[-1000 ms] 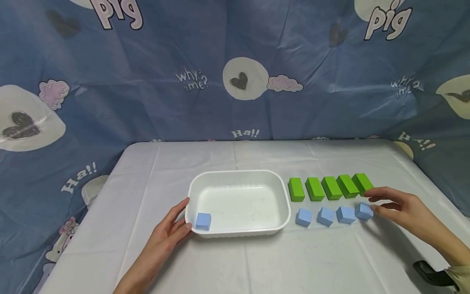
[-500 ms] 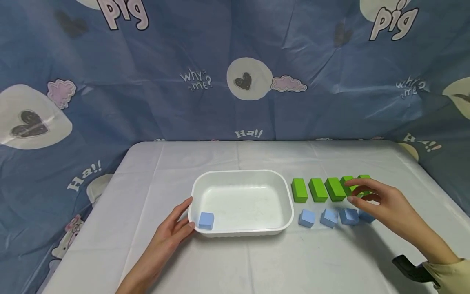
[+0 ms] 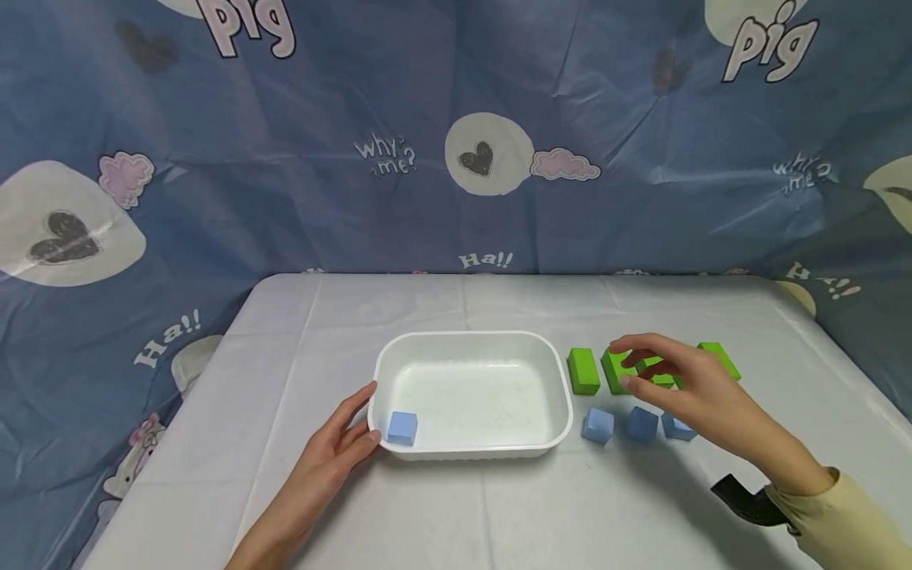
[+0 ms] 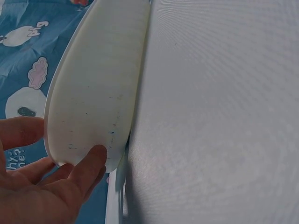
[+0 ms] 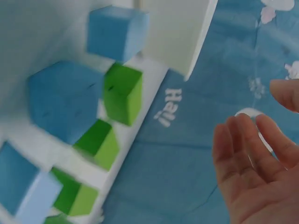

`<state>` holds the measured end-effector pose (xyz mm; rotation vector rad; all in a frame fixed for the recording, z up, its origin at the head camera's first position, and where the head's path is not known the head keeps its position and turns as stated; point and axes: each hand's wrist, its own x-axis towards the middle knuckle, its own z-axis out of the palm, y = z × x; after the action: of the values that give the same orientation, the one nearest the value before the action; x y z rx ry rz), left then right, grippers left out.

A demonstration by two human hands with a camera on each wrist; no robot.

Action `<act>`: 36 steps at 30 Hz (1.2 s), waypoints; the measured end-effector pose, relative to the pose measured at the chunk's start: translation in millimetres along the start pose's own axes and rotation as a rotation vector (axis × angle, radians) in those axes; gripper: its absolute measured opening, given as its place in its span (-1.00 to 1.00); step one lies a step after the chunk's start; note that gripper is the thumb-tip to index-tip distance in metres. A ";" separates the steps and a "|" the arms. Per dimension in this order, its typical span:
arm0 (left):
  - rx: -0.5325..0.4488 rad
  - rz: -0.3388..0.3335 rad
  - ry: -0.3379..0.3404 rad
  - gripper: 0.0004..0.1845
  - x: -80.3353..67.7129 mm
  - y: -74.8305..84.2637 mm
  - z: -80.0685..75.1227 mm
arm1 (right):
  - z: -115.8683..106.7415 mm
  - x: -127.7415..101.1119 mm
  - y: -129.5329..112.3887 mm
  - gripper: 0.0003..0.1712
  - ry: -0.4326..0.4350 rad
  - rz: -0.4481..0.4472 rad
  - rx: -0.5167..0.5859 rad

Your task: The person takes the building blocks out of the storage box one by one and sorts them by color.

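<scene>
A white plastic tray (image 3: pixel 477 400) stands on the table in the head view, with one light blue cube (image 3: pixel 402 427) in its front left corner. My left hand (image 3: pixel 331 451) holds the tray's left end, thumb and fingers around its corner; the left wrist view shows the thumb (image 4: pixel 93 161) against the outer wall. My right hand (image 3: pixel 687 388) hovers above the blocks right of the tray, fingers loosely bent and nothing between them. Beneath and beside it lie a row of green blocks (image 3: pixel 583 372) and a row of blue cubes (image 3: pixel 598 425), some partly hidden by the hand.
White cloth (image 3: pixel 399 514) covers the table. Behind it hangs a blue patterned curtain (image 3: pixel 321 198). A black strap (image 3: pixel 751 500) sits at my right wrist, beside the beige sleeve (image 3: pixel 834 514). Blue cubes (image 5: pixel 65 100) look blurred in the right wrist view.
My right hand has moved left, from the rightmost blue cube across the green blocks toward the tray. The left hand has stayed on the tray. The head view has shifted slightly.
</scene>
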<state>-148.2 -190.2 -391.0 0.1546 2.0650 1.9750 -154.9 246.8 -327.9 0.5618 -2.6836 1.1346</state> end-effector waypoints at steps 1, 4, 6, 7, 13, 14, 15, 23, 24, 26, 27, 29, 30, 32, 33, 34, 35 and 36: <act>-0.002 -0.001 -0.002 -0.34 0.1 -0.2 0.0 | 1.6 2.4 -2.5 -0.53 -0.017 -0.001 0.002; -0.006 -0.002 -0.009 -0.34 0.3 -0.4 -0.4 | 6.7 8.6 -9.1 -0.53 -0.057 -0.014 0.020; -0.003 -0.003 -0.012 -0.34 0.7 0.1 -0.8 | 11.1 12.5 -13.7 -0.54 -0.067 -0.032 0.043; -0.001 -0.005 -0.012 -0.34 0.8 0.4 -0.9 | 13.9 14.3 -15.8 -0.53 -0.065 -0.045 0.052; 0.004 -0.014 -0.006 -0.35 1.2 1.2 -0.9 | 35.2 23.1 -24.6 -0.54 -0.055 -0.090 0.089; 0.004 -0.016 -0.007 -0.34 1.2 1.1 -0.7 | 39.1 23.8 -25.6 -0.55 -0.059 -0.086 0.094; 0.003 -0.017 -0.008 -0.34 1.3 1.0 -0.5 | 43.1 24.6 -26.8 -0.56 -0.064 -0.083 0.106; 0.005 -0.017 -0.001 -0.34 2.4 -0.3 -0.7 | 78.1 30.6 -41.1 -0.60 -0.129 -0.118 0.220; 0.004 -0.017 -0.002 -0.34 2.5 -0.3 -0.8 | 82.3 31.5 -42.8 -0.60 -0.138 -0.131 0.231; 0.002 -0.017 -0.004 -0.34 2.3 -0.3 -0.8 | 90.2 32.7 -45.8 -0.60 -0.155 -0.144 0.249; 0.002 -0.018 -0.004 -0.34 2.1 -0.2 -0.8 | 93.9 33.2 -47.1 -0.60 -0.160 -0.150 0.257; 0.001 -0.019 -0.003 -0.34 1.9 0.0 -0.5 | 101.0 34.6 -49.6 -0.59 -0.173 -0.161 0.265; 0.004 -0.020 -0.001 -0.33 1.8 0.2 -0.4 | 104.3 35.2 -51.1 -0.59 -0.179 -0.164 0.266; 0.006 -0.021 0.002 -0.33 1.7 0.4 -0.1 | 110.4 36.5 -54.5 -0.59 -0.192 -0.164 0.267; 0.007 -0.021 0.004 -0.33 1.6 0.5 0.0 | 113.2 37.2 -56.3 -0.59 -0.195 -0.162 0.264; 0.008 -0.020 0.005 -0.33 1.6 0.5 0.1 | 116.2 38.1 -58.1 -0.59 -0.201 -0.161 0.266; 0.008 -0.020 0.006 -0.33 1.6 0.6 0.2 | 119.1 39.1 -59.9 -0.59 -0.208 -0.158 0.269; 0.011 -0.019 0.006 -0.33 1.6 0.6 0.3 | 122.1 40.2 -61.5 -0.59 -0.215 -0.155 0.273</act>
<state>-149.7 -189.5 -390.6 0.1307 2.0737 1.9557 -168.2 108.7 -360.4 0.9686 -2.6125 1.4808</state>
